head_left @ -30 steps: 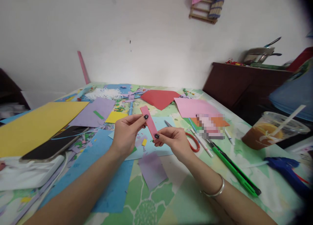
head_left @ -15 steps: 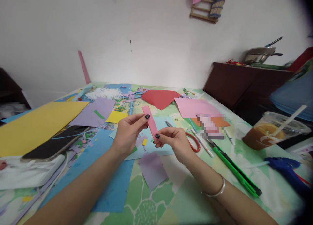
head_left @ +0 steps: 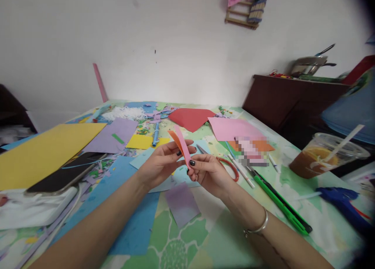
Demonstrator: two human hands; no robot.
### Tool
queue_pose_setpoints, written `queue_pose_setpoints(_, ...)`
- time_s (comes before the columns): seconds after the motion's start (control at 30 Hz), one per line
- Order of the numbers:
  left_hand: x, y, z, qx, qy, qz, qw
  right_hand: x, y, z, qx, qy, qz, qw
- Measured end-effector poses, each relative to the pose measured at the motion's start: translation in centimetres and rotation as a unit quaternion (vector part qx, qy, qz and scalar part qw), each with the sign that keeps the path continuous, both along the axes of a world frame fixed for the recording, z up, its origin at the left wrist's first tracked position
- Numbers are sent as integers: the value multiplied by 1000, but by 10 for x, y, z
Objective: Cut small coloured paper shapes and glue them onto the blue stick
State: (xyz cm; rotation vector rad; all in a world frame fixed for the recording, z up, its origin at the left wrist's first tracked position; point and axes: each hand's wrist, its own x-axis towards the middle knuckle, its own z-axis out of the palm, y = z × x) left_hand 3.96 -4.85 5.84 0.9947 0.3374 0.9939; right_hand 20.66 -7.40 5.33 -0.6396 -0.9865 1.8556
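left hand (head_left: 162,164) and right hand (head_left: 209,173) closer together, both pinching pink strip (head_left: 183,145), now folded over

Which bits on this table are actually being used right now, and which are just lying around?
In use: pink paper strip, pinched between left hand and right hand.
Lying about: red-handled scissors, green utility knife, phone, yellow sheet, iced drink.

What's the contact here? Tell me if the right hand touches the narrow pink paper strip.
Touching. The head view shows the right hand pinching the lower end of the pink paper strip.
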Motion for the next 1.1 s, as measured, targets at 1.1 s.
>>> queue_pose_setpoints(1.1,-7,13,8,-54,14,282,958,70,33,6,103,-792,-95,594)
